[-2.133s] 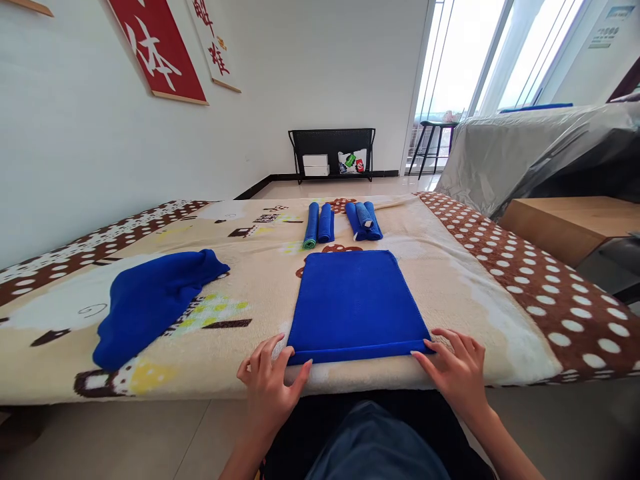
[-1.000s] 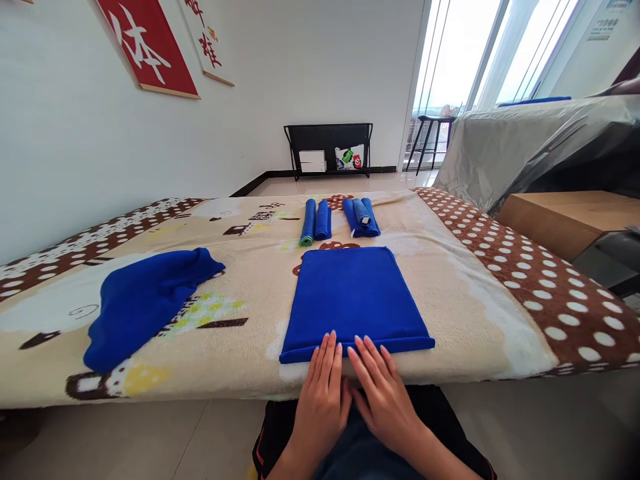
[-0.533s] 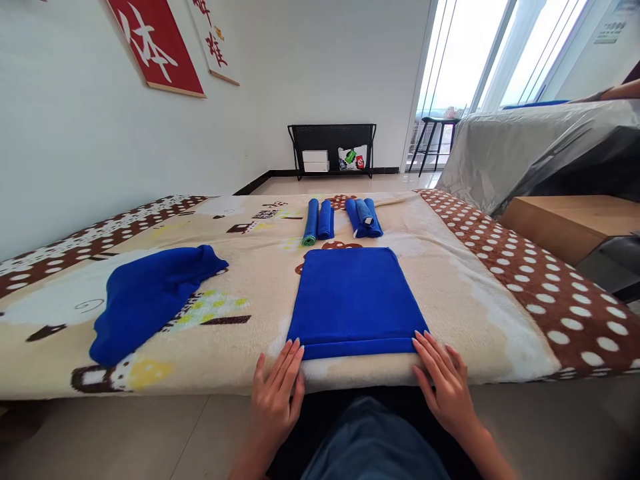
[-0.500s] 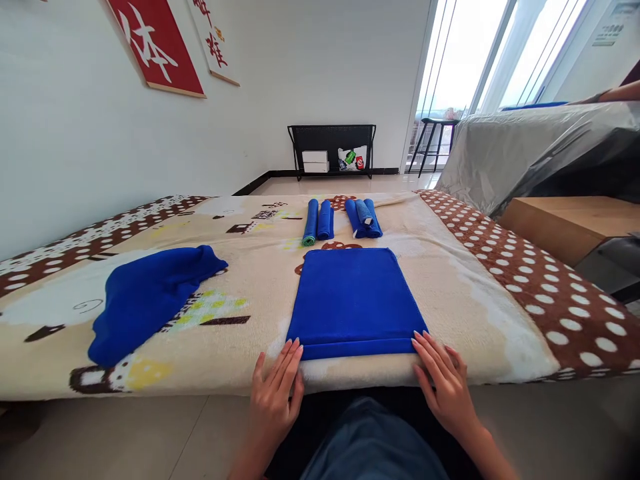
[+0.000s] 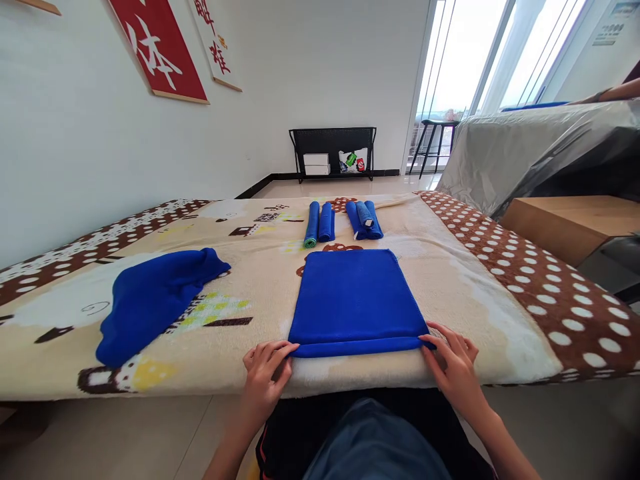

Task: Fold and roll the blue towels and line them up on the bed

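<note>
Flat blue towel (image 5: 355, 297) just inside the blanket's (image 5: 475, 300) front edge
Left hand (image 5: 265, 367) and right hand (image 5: 453, 357) pinch its near fold's 2 ends; rolled towels (image 5: 326, 223) beyond it, crumpled cloth (image 5: 155, 303) well left, blanket stretching right.

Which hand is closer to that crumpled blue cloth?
The left hand. It is to the right of the crumpled blue cloth, not touching it. The right hand is farther right, beyond the flat blue cloth.

Home-like room around a patterned blanket (image 5: 480, 320)
Left of it, calligraphy scrolls (image 5: 159, 60); beyond it, a black rack (image 5: 333, 139) and stool (image 5: 439, 123); right of it, plastic-draped furniture (image 5: 520, 137).
</note>
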A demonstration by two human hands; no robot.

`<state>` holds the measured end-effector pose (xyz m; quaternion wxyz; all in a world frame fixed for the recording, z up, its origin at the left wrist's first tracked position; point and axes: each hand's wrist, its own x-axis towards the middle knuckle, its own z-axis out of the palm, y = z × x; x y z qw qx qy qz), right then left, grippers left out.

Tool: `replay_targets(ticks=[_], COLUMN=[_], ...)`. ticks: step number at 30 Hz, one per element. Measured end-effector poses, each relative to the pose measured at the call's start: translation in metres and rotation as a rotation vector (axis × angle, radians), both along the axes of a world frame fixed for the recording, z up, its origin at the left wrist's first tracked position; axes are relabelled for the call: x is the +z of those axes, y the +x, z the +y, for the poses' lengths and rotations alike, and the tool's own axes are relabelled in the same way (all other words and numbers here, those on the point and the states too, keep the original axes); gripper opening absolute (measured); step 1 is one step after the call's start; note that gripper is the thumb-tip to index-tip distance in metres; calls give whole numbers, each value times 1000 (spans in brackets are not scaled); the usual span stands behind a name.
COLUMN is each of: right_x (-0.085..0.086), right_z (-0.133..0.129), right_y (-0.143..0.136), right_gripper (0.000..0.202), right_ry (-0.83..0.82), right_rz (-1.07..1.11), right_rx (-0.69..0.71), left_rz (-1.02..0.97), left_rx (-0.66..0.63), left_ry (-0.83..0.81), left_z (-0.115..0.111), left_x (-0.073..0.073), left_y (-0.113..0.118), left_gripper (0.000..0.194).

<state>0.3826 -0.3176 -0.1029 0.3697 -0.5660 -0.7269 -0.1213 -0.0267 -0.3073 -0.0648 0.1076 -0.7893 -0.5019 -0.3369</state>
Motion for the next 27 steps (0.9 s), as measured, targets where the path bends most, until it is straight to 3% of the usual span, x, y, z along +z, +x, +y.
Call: replay_targets(ticks=[10,14,17,19,21,23,25,27], right_x=[29,29,26,26,26,26,24,21], right_z=[5,6,8,8,6,3,3,5], right_y=[18,14,-3,-24,-52,-84,-110,-122], right_gripper=[27,27,18,15,22,31,36,41], right_ry=[-75,-140,-15,97,159,174,169,150], right_rz=[-67,-110,-115,-97,-74,-49,-26,-28], right_rx=[49,41,-114,-230,-214,-41,166,298], left_rz=[56,-10,-38,-38,-24,-3,18,48], left_rx=[-32,-55,77,227,283,156,-60,-222], left_ry=[-88,-211,-193,-54,79,149,187,208], left_z=[-5,-3,0,0,-2,-3,-1,4], left_x=[22,22,13,8,5,3,1,-3], left_y=[-21,-20,-4,18,47,79,105,115], left_gripper=[30,24,19,21,28,33,34,37])
